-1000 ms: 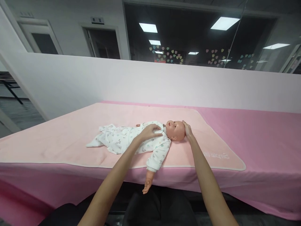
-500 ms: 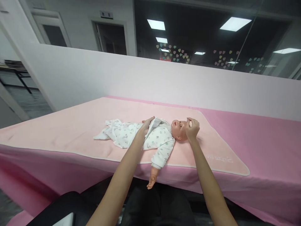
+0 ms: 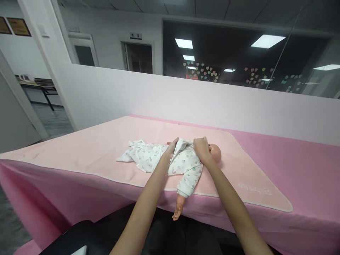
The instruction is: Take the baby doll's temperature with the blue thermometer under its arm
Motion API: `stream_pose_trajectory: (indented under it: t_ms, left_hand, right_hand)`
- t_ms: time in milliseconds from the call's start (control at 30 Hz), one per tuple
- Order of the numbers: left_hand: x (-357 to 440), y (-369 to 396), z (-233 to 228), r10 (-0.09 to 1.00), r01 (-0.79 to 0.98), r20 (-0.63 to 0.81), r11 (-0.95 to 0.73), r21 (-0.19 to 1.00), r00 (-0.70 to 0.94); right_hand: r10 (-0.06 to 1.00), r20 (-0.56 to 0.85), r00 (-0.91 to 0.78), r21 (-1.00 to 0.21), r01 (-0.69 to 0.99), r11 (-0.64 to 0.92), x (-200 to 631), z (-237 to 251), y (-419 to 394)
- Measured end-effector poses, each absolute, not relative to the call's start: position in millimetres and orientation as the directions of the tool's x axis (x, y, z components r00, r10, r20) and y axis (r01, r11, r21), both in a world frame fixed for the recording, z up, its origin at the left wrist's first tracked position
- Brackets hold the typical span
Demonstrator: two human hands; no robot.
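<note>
A baby doll (image 3: 215, 153) lies on its back, head to the right, its face largely covered by my right hand. It wears a white printed baby shirt (image 3: 186, 161) and matching pants (image 3: 148, 156). My left hand (image 3: 172, 148) is closed on the shirt's front edge, with the cloth raised beside its fingers. At the collar, my right hand (image 3: 202, 148) is curled into a fist against the cloth; its fingertips are hidden. The doll's near arm (image 3: 179, 206) hangs over the table's front edge.
Under the doll is a peach mat (image 3: 92, 141) with pale edging, laid over a pink cloth (image 3: 313, 170). A low white wall (image 3: 199, 102) runs behind, topped by dark glass. Left of it, a doorway shows a table (image 3: 39, 85) with piled things.
My right hand has moved left from above the doll's forehead to the collar and closed. My left hand stays at the shirt front. The camera view has tilted up slightly.
</note>
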State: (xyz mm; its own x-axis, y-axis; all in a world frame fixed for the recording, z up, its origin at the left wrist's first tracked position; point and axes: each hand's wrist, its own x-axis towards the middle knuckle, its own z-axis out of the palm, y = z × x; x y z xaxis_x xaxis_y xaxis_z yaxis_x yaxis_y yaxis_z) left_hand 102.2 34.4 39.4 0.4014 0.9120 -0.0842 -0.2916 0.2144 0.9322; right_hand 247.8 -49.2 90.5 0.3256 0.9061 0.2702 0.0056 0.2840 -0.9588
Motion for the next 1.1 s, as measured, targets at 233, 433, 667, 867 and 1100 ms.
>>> stream_pose_trajectory:
  t_ms: [233, 433, 667, 867, 1100]
  left_hand:
    - [102.7, 20.9, 43.9, 0.773, -0.195, 0.111, 0.017, 0.981, 0.625]
    - [96.3, 15.1, 43.7, 0.771, -0.349, 0.230, -0.011, 0.937, 0.594]
    - [90.2, -1.1, 49.2, 0.821, -0.703, 0.265, 0.215, 0.677, 0.506]
    - [74.0, 1.6, 40.5, 0.770, -0.710, 0.327, 0.220, 0.669, 0.547]
    - [83.4, 1.5, 40.6, 0.770, -0.715, 0.334, 0.217, 0.665, 0.544]
  right_hand:
    - [0.621, 0.603, 0.501, -0.794, 0.450, 0.408, 306.4, 128.0, -130.9]
    - [0.616, 0.692, 0.376, -0.710, 0.507, 0.489, 291.3, 136.7, -147.5]
    - [0.684, 0.686, 0.248, -0.700, 0.479, 0.529, 277.4, 136.3, -147.6]
    - [0.798, 0.589, 0.127, -0.775, 0.369, 0.514, 274.6, 111.3, -123.2]
    - [0.832, 0.548, 0.088, -0.800, 0.346, 0.490, 273.7, 83.2, -99.4]
